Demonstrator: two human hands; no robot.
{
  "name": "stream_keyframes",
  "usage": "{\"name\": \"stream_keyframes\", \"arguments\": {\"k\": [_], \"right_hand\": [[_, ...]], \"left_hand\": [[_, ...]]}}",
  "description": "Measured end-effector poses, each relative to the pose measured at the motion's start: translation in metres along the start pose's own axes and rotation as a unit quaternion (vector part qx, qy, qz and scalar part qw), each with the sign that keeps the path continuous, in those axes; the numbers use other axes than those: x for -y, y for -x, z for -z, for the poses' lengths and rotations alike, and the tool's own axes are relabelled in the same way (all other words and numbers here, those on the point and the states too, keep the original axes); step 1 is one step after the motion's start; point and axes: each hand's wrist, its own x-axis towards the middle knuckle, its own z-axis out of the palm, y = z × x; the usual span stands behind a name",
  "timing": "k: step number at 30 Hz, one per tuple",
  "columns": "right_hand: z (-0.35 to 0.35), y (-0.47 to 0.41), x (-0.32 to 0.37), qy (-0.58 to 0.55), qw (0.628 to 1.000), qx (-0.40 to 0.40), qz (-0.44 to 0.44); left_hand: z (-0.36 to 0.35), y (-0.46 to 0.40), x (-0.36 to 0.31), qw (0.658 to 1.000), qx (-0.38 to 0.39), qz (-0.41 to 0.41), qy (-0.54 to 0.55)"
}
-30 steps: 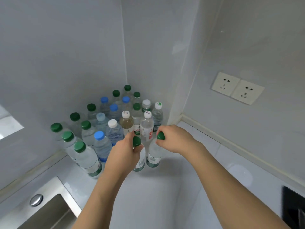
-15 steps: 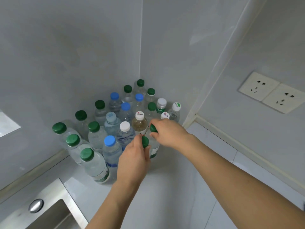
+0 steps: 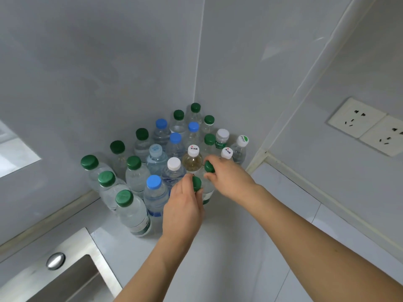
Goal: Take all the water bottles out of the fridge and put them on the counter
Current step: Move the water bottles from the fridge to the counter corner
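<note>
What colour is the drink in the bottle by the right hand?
Pale yellow, in the head view.

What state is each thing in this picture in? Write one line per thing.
Left hand: grips the green-capped clear plastic bottle by its neck.
Right hand: grips a second green-capped bottle.
Clustered plastic bottles: upright, capped, on the white counter.
Steel sink: contents unseen.
</note>
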Motion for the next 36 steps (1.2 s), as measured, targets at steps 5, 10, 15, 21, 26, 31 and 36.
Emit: {"name": "stream_keyframes", "arguments": {"k": [5, 10, 15, 21, 26, 31, 36], "right_hand": [[-0.003, 0.017, -0.003, -0.049, 0.998, -0.027, -0.019], [-0.001, 0.06, -0.019, -0.107, 0.991, -0.072, -0.049], [-0.002, 0.107, -0.054, -0.113, 0.986, -0.091, -0.081], [0.004, 0.175, -0.108, -0.111, 0.971, -0.118, -0.175], [0.012, 0.244, -0.147, -0.108, 0.952, -0.141, -0.247], [0.015, 0.324, -0.181, -0.114, 0.926, -0.166, -0.32], [0.016, 0.418, -0.204, -0.116, 0.895, -0.187, -0.387]], "left_hand": [[0.0, 0.0, -0.002, 1.0, 0.013, -0.007, -0.011], [0.001, 0.01, -0.001, 0.992, -0.041, -0.115, -0.037], [-0.008, 0.02, -0.028, 0.962, -0.022, -0.259, -0.08], [-0.053, 0.041, -0.087, 0.938, 0.072, -0.33, -0.075], [-0.09, 0.068, -0.142, 0.913, 0.129, -0.376, -0.091], [-0.121, 0.105, -0.198, 0.882, 0.176, -0.418, -0.127], [-0.141, 0.167, -0.262, 0.85, 0.19, -0.478, -0.111]]}}
